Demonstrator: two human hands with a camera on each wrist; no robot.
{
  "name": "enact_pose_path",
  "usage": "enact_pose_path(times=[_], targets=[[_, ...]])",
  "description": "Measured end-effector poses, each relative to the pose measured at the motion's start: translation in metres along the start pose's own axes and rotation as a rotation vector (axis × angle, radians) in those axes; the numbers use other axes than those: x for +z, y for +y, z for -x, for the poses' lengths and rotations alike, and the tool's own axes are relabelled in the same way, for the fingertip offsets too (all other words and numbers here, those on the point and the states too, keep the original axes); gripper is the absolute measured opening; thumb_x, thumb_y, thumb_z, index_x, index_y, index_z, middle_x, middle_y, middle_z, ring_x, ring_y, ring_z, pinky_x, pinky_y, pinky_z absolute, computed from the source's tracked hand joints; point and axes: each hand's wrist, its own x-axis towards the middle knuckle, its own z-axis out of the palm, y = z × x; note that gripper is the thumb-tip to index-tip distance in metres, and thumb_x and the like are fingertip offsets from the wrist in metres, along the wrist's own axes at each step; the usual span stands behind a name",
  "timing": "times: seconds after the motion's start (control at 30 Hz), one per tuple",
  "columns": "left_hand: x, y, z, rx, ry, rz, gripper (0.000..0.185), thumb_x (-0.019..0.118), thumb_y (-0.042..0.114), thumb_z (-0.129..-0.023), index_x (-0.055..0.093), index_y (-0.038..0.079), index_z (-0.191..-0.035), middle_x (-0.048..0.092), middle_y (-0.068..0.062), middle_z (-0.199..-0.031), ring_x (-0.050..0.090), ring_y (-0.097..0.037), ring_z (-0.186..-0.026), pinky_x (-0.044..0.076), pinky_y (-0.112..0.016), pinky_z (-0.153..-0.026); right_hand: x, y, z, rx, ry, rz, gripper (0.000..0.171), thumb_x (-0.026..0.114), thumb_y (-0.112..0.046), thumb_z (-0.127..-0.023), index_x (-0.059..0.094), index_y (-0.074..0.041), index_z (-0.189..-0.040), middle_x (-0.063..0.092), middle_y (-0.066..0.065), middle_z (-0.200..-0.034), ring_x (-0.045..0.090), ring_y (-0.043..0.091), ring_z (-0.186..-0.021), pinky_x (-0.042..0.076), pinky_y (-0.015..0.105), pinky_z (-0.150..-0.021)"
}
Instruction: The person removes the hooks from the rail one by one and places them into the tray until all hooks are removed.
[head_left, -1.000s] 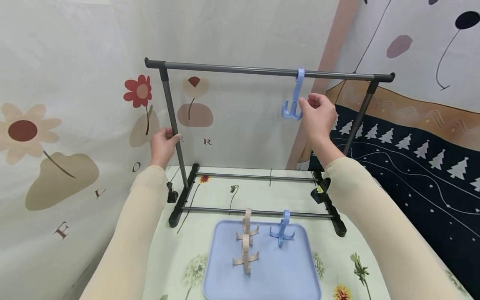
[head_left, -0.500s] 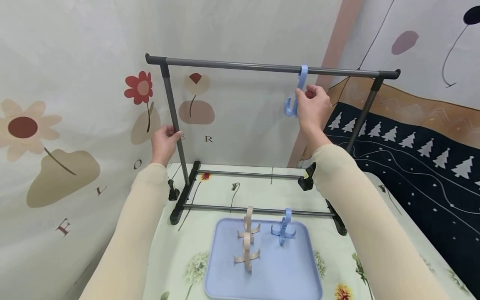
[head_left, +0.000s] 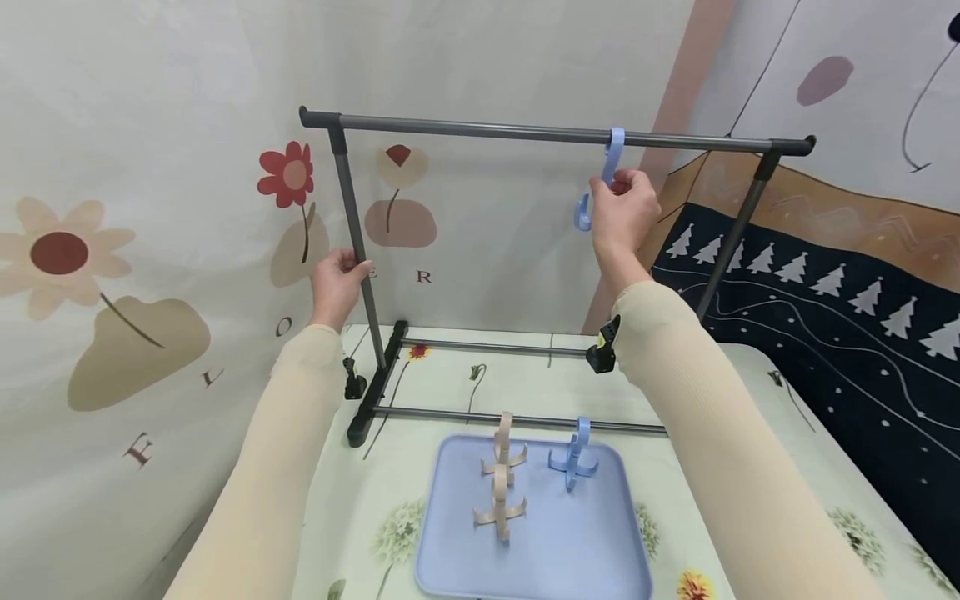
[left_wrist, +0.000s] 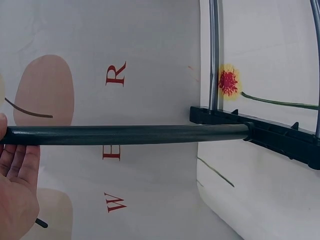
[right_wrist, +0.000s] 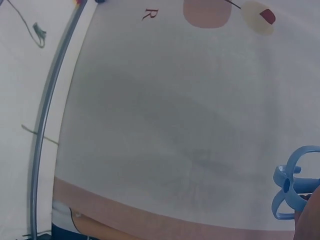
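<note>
A light blue multi-prong hook (head_left: 615, 148) hangs by its curved top from the rack's upper bar (head_left: 480, 130), right of the middle. At its stem, my right hand (head_left: 624, 212) pinches it between thumb and fingers and hides part of the prongs. Those prongs (right_wrist: 287, 185) show at the right edge of the right wrist view, beside a bit of the hand. My left hand (head_left: 336, 287) holds the dark left post (head_left: 349, 196) of the rack, thumb on one side and fingers on the other, as the left wrist view also shows.
A blue tray (head_left: 555, 550) lies on the floral tablecloth in front of the rack. On it stand two beige hooks (head_left: 500, 508) and another blue hook (head_left: 573, 458). Low crossbars (head_left: 480, 416) join the rack's feet (head_left: 367, 417). A printed cloth backdrop hangs behind.
My right hand has moved left from beside the hanging blue hook onto its stem, covering more of it. The left hand keeps its place on the post. The head view has shifted slightly.
</note>
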Motion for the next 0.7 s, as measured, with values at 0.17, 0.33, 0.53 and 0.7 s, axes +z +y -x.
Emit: enact_pose_path(times=[0.17,0.33,0.53,0.7], targets=[[0.001,0.000,0.000,0.004,-0.009,-0.002,0.032,0.062,0.024,-0.100,0.057,0.002,-0.123,0.060,-0.012,-0.120,0.055,-0.024,-0.111,0.043,-0.040,-0.099,0.000,0.003,0.000,-0.025,0.007,0.025,0.035,0.070,-0.033,-0.093,0.066,-0.008,-0.118,0.067,0.008,-0.111,0.062,0.015,-0.100,0.049,0.030,-0.095],[0.001,-0.001,-0.001,0.006,-0.002,-0.004,0.031,0.062,0.024,-0.100,0.058,0.002,-0.122,0.061,-0.012,-0.119,0.055,-0.024,-0.111,0.043,-0.040,-0.099,-0.001,0.002,0.000,-0.061,0.004,0.035,0.035,0.068,-0.034,-0.094,0.068,-0.008,-0.117,0.068,0.009,-0.110,0.062,0.016,-0.098,0.049,0.030,-0.095],[-0.001,-0.002,-0.001,0.016,-0.001,-0.004,0.032,0.062,0.025,-0.100,0.057,0.002,-0.121,0.061,-0.012,-0.117,0.055,-0.024,-0.109,0.043,-0.040,-0.098,-0.003,-0.007,-0.004,-0.089,-0.015,0.036,0.033,0.066,-0.033,-0.095,0.069,-0.008,-0.117,0.069,0.009,-0.112,0.062,0.016,-0.100,0.049,0.031,-0.096],[-0.001,-0.001,0.000,0.013,-0.004,-0.002,0.032,0.062,0.026,-0.100,0.057,0.002,-0.121,0.061,-0.012,-0.118,0.055,-0.024,-0.109,0.043,-0.040,-0.098,-0.004,-0.017,-0.008,-0.084,-0.015,0.065,0.030,0.066,-0.030,-0.096,0.070,-0.008,-0.116,0.070,0.007,-0.111,0.061,0.013,-0.098,0.050,0.030,-0.094]])
